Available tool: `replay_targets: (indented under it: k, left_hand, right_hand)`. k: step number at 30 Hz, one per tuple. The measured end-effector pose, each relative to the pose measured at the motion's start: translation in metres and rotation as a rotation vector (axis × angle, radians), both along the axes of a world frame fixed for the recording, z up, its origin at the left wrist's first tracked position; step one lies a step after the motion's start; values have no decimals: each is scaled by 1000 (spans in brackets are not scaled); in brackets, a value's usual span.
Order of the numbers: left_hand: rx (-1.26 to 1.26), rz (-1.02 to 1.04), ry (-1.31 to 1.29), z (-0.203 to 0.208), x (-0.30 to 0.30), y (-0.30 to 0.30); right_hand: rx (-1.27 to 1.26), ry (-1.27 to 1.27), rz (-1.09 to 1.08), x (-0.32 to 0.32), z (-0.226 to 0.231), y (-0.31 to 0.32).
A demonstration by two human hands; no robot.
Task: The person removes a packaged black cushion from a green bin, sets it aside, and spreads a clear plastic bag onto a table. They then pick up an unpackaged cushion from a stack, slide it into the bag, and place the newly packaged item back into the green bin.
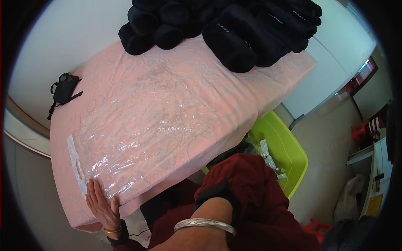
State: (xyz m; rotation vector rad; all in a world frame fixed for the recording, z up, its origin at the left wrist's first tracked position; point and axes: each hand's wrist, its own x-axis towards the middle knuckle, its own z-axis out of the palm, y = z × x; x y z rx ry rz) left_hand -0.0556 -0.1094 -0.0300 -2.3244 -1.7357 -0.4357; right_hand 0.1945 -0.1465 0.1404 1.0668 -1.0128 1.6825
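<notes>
1. Our right forearm (214, 209) slants across the lower edge; the right hand is out of view, so we cannot tell its state.
2. Our left hand (101, 203) lies palm down at the near-left corner of the bag (138, 154), fingers straight, thumb apart, clamped on nothing.
3. The clear bag lies flat on the pink cloth (268, 83); we judge it light, limp and slippery, best gripped by its white strip (75, 161).

Counted one left hand (101, 203), two bangles (205, 224), one clear plastic sheet (138, 144), one green tub (288, 152), one strapped pouch (65, 90), over six black cushions (230, 50).
</notes>
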Motion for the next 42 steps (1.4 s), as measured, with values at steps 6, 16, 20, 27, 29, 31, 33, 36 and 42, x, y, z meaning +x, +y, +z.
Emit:
replay_targets:
  k: [6, 16, 20, 27, 29, 31, 33, 36, 42]
  left_hand:
    - [16, -38, -11, -4, 3, 6]
    - [51, -64, 33, -6, -13, 3]
    - [60, -107, -62, -8, 8, 14]
    - [60, 70, -24, 0, 0, -5]
    - [49, 71, -41, 6, 1, -9]
    - [40, 89, -45, 10, -7, -17]
    - [29, -33, -125, 1, 19, 7]
    - [20, -6, -104, -2, 17, 5]
    - [30, 1, -99, -1, -2, -4]
  right_hand:
    - [-3, -508, -240, 8, 11, -5]
    - [-30, -670, -580, 30, 9, -12]
    - [-42, -848, -615, 64, 12, -21]
    - [-14, -1001, -597, 104, 14, -15]
    - [-18, -1013, -646, 114, 21, -21]
    - [-29, -1034, -721, 118, 30, -28]
    - [-83, -1089, -917, 117, 41, -47]
    - [-172, -1166, -1070, 112, 10, -27]
    - [-164, -1317, -1445, 77, -137, 38]
